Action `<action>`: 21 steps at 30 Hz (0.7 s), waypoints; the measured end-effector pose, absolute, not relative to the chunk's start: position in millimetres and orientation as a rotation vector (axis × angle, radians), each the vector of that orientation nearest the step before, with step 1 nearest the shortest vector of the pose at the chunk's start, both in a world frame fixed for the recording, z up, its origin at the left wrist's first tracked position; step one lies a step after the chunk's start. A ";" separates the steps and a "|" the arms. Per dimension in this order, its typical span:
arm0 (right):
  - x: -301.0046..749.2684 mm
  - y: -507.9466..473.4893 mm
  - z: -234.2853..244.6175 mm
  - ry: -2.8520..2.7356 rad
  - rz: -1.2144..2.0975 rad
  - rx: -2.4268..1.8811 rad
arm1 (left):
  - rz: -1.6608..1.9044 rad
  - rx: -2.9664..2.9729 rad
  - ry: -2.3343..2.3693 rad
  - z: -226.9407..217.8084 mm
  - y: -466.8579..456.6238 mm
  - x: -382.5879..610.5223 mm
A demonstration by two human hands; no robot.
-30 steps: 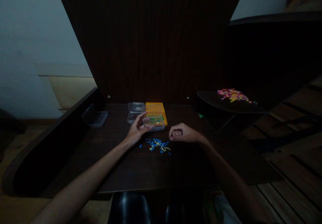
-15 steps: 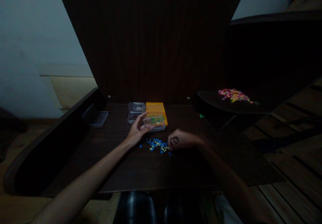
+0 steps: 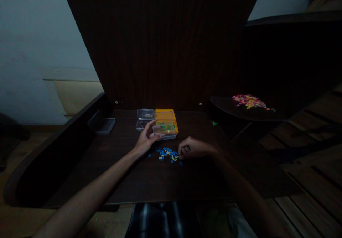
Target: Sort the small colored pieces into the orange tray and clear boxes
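Observation:
My left hand (image 3: 145, 137) grips the left end of a small clear plastic box (image 3: 172, 136), its thumb along the front and its fingers behind. Green pieces show inside the box, and its lid stands raised. Just in front lies a loose pile of small blue and pale yellow pieces (image 3: 167, 154) on the dark desk (image 3: 128, 184). At the right edge of that pile my right hand (image 3: 193, 148) rests with curled fingers pressed together. Whatever its fingertips may hold is hidden.
Behind the held box sits a yellow box (image 3: 164, 114). Another open clear box (image 3: 141, 124) with dark pieces stands beside it. An open clear box (image 3: 105, 126) lies at the left. Pink and yellow beads (image 3: 249, 101) cover part of the right shelf; a green scrap (image 3: 214, 123) lies below.
Both hands stay almost where they were, at the box and the pile. The view has shifted very slightly, and the legs below the desk edge have moved.

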State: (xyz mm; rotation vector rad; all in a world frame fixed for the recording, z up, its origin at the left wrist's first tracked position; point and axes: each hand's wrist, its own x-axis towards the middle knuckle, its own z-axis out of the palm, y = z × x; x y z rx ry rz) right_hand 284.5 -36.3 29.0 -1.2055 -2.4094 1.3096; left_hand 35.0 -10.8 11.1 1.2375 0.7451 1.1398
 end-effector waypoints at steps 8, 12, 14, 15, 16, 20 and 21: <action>285.4 -36.3 29.6 -2.416 1.298 -1.228 | 1.154 1.225 0.746 11.4 -11.1 36.6; 284.6 -36.0 29.3 -2.438 1.259 -1.177 | 1.148 1.250 0.735 11.1 -11.3 35.9; 284.2 -35.8 28.6 -2.452 1.251 -1.157 | 1.144 1.273 0.730 10.7 -11.1 35.4; 284.0 -35.6 28.2 -2.458 1.247 -1.150 | 1.142 1.281 0.728 10.6 -11.0 35.2; 283.8 -35.5 27.8 -2.460 1.242 -1.145 | 1.142 1.286 0.727 10.6 -10.9 35.1; 283.6 -35.1 26.7 -2.443 1.217 -1.143 | 1.147 1.278 0.741 11.4 -11.0 35.2; 283.7 -35.0 26.5 -2.441 1.215 -1.148 | 1.147 1.269 0.746 11.8 -11.2 35.3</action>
